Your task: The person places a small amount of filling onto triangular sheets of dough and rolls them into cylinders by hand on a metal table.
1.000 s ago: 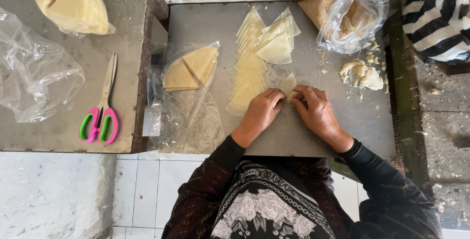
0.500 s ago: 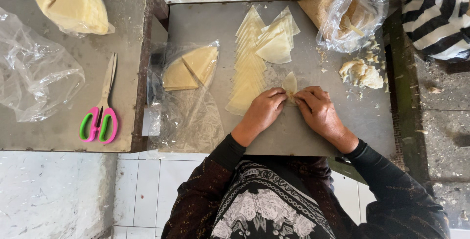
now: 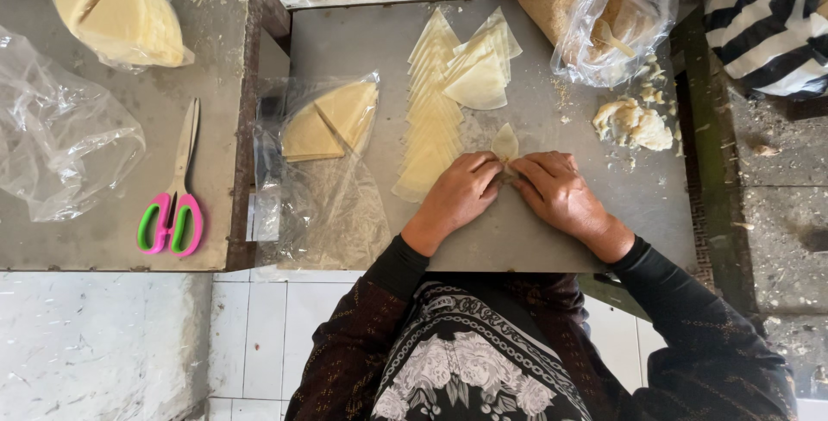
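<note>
My left hand (image 3: 459, 195) and my right hand (image 3: 557, 191) meet over a small pale dough wrapper (image 3: 505, 141) on the grey metal table (image 3: 362, 41), both pinching its lower end, with its tip pointing away from me. Just left of my left hand lies a long overlapping row of triangular wrappers (image 3: 433, 115). A looser fan of wrappers (image 3: 481, 67) sits beyond the hands. A lump of pale filling (image 3: 634, 122) rests on the table to the right of my right hand.
A clear bag with a spoon in it (image 3: 619, 28) stands at the back right. An open plastic bag holds cut wrapper stacks (image 3: 332, 119). On the left table lie pink-and-green scissors (image 3: 172, 214), crumpled plastic (image 3: 60, 132) and a bagged wrapper stack (image 3: 116, 11). Striped cloth (image 3: 772, 24) is far right.
Both hands have closed in on the small wrapper and its tip has risen slightly away from me; the fingers keep working its lower end.
</note>
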